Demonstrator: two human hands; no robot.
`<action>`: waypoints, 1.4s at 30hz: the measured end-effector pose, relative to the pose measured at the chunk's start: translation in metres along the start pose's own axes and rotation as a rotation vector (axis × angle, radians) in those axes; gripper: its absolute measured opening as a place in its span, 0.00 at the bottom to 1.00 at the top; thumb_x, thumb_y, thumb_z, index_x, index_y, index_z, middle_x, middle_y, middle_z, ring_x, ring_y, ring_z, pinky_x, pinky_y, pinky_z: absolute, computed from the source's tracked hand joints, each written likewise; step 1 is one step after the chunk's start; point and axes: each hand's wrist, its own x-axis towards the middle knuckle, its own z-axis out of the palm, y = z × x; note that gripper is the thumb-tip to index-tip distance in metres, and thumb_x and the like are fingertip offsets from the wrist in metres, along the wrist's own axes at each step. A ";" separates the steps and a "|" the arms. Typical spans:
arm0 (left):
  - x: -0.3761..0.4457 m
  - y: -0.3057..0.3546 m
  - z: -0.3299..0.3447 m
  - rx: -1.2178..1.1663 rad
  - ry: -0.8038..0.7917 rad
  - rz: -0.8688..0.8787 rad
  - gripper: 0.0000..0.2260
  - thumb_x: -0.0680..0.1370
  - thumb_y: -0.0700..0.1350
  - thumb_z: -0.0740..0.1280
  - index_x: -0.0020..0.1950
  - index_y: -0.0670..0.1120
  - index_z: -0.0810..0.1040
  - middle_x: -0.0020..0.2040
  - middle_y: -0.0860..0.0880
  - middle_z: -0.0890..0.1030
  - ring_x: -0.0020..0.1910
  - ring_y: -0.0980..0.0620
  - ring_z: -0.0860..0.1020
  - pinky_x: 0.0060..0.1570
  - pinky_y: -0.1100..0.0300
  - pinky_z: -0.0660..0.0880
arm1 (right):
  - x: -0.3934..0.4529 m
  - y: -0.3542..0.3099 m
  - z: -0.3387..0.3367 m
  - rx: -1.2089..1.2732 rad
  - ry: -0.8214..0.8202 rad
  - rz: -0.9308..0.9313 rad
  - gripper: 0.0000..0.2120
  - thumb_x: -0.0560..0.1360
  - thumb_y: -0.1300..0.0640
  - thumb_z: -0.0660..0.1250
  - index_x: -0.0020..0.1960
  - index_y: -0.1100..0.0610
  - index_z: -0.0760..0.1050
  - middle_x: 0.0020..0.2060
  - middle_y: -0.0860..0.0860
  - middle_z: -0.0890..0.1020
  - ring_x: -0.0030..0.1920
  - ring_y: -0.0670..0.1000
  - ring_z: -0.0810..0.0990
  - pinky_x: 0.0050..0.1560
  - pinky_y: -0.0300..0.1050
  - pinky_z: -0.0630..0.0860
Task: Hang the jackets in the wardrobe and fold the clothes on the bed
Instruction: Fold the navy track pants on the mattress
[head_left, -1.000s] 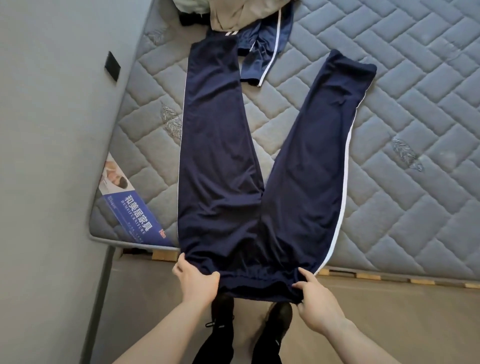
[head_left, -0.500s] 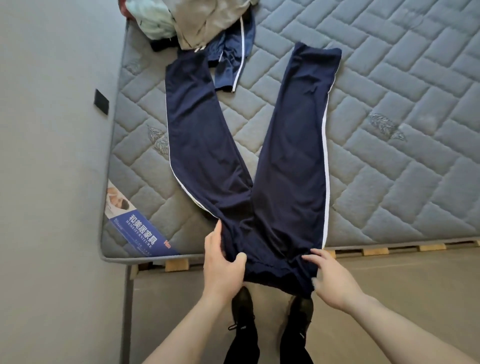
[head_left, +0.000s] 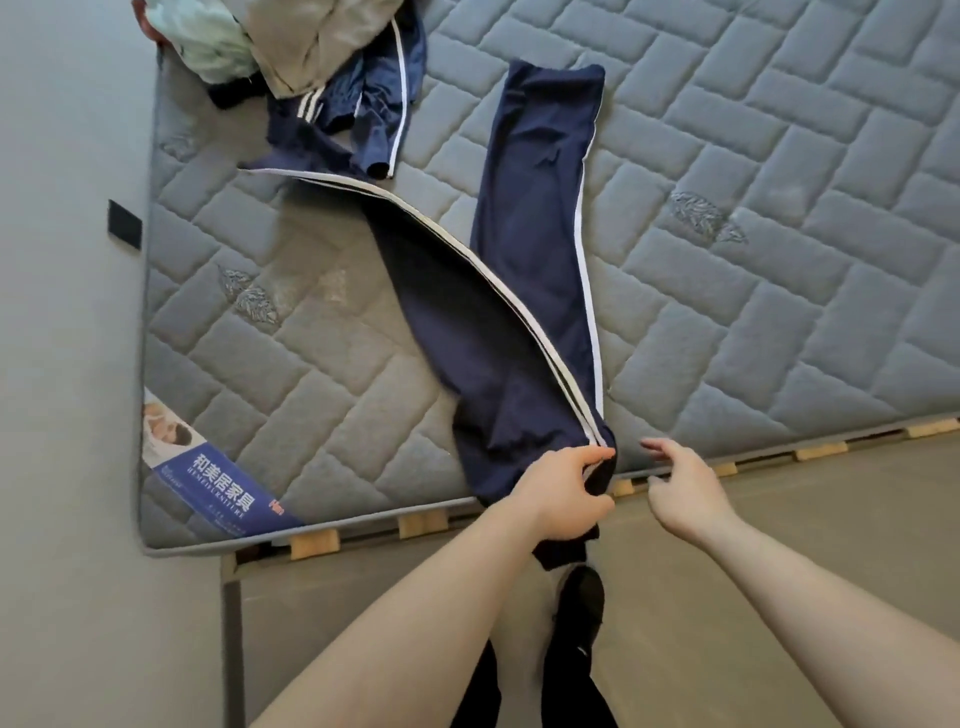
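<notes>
Navy track trousers (head_left: 530, 249) with white side stripes lie on the grey quilted mattress (head_left: 779, 312). Their left leg is lifted and swung over toward the right leg, its striped edge arching in the air. My left hand (head_left: 558, 493) grips the waistband at the mattress's near edge. Just to the right of it my right hand (head_left: 680, 483) hovers with loosely curled fingers and holds nothing.
A heap of clothes (head_left: 291, 47), beige, pale green and navy with white stripes, lies at the mattress's far left corner. A grey wall (head_left: 62, 364) runs along the left. Wooden bed slats (head_left: 415, 525) show under the mattress edge. My black shoes (head_left: 579, 608) stand on the floor below.
My left hand has carried the left side of the waistband rightward, folding the left leg over toward the right one. My right hand has let go of the waistband.
</notes>
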 end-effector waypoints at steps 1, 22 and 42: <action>0.006 -0.007 0.007 0.063 -0.110 -0.044 0.29 0.75 0.52 0.71 0.76 0.59 0.72 0.72 0.51 0.77 0.70 0.48 0.74 0.70 0.54 0.72 | 0.001 0.009 0.001 -0.006 -0.025 0.017 0.26 0.77 0.67 0.65 0.73 0.52 0.73 0.68 0.55 0.77 0.69 0.56 0.75 0.69 0.49 0.71; 0.067 -0.062 -0.191 -0.414 0.547 -0.346 0.18 0.76 0.41 0.72 0.66 0.48 0.79 0.66 0.48 0.78 0.61 0.46 0.80 0.63 0.46 0.78 | 0.090 -0.132 -0.035 0.033 -0.123 -0.169 0.24 0.79 0.54 0.68 0.74 0.45 0.70 0.64 0.43 0.75 0.47 0.42 0.80 0.58 0.44 0.76; 0.251 -0.150 -0.349 -1.268 0.714 -0.386 0.26 0.78 0.42 0.70 0.75 0.53 0.72 0.67 0.50 0.79 0.64 0.51 0.78 0.56 0.54 0.73 | 0.276 -0.276 0.048 -0.091 -0.081 -0.190 0.24 0.78 0.49 0.71 0.72 0.43 0.70 0.61 0.43 0.79 0.59 0.49 0.80 0.55 0.44 0.77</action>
